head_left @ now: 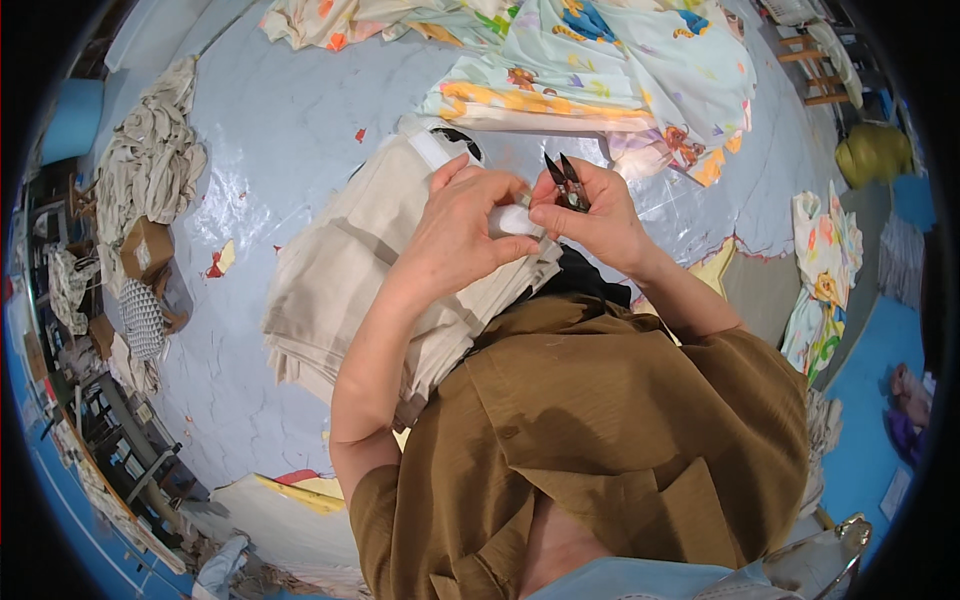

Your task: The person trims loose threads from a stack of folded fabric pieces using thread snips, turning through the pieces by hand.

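Black thread snips (pixel 566 186), blades pointing up and parted, rest in my right hand (pixel 598 218), whose fingers are closed around them. That hand's thumb and fingertips also reach the edge of a small white piece (pixel 514 222). My left hand (pixel 455 228) curls around the same piece, thumb below and fingers above; its exact kind is partly hidden by my fingers. Beneath both hands lies a thick stack of folded beige cloth (pixel 340 265), spread over the table and against my body. A white band (pixel 428 150) and a black patch show at its far end.
Printed children's fabric (pixel 600 75) lies heaped along the far side of the table (pixel 260 120). Crumpled beige cloth (pixel 150 150) and a cardboard box (pixel 147 250) are at the left. More printed fabric (pixel 826 270) hangs at the right, and small red scraps dot the tabletop.
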